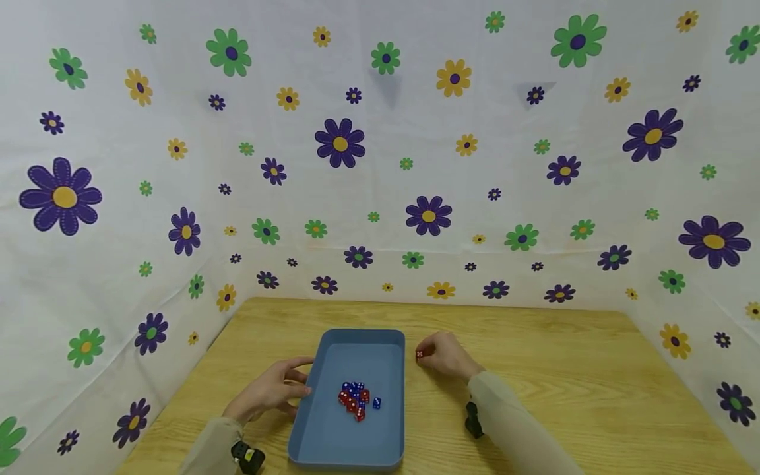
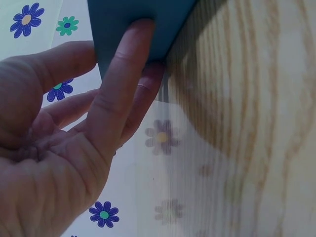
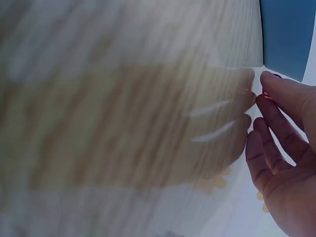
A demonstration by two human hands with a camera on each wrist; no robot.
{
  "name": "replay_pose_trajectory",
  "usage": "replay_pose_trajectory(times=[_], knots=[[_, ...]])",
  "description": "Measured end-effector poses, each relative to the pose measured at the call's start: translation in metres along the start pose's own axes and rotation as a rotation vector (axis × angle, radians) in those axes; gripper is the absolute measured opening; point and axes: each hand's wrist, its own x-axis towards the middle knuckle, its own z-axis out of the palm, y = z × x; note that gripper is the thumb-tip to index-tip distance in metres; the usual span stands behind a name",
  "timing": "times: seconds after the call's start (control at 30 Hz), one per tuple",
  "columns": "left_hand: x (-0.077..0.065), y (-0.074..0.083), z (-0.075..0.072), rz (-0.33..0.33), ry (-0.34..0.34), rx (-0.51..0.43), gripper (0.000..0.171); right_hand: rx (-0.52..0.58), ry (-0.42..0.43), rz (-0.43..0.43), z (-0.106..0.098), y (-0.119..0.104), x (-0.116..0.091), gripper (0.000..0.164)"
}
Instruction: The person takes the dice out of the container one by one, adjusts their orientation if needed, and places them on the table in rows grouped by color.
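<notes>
A blue-grey rectangular tray [image 1: 356, 359] lies on the wooden table with a small heap of red and blue dice [image 1: 351, 402] on its floor. One blue die [image 1: 377, 402] sits just right of the heap. My left hand [image 1: 270, 390] rests its extended fingertips against the tray's left side; the left wrist view shows them on the outer wall [image 2: 163, 27]. To the right of the tray, my right hand [image 1: 446, 356] pinches a red die [image 1: 419, 354] between thumb and fingers, low over the tabletop. Only a sliver of that die [image 3: 266, 95] shows in the right wrist view.
The light wooden table [image 1: 564, 376] extends to the right of the tray and behind it. A white cloth [image 1: 368, 191] printed with flowers hangs along the back and both sides. Dark wrist-worn cameras [image 1: 473, 420] sit on both sleeves.
</notes>
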Motion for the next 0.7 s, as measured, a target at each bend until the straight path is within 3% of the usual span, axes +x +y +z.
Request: replay_pose_trajectory(times=[0.7], knots=[[0.0018,-0.0027,-0.0003,-0.013,0.012,-0.015,0.068,0.04,-0.048,0.061,-0.0042,0.0019,-0.0049,0.018]])
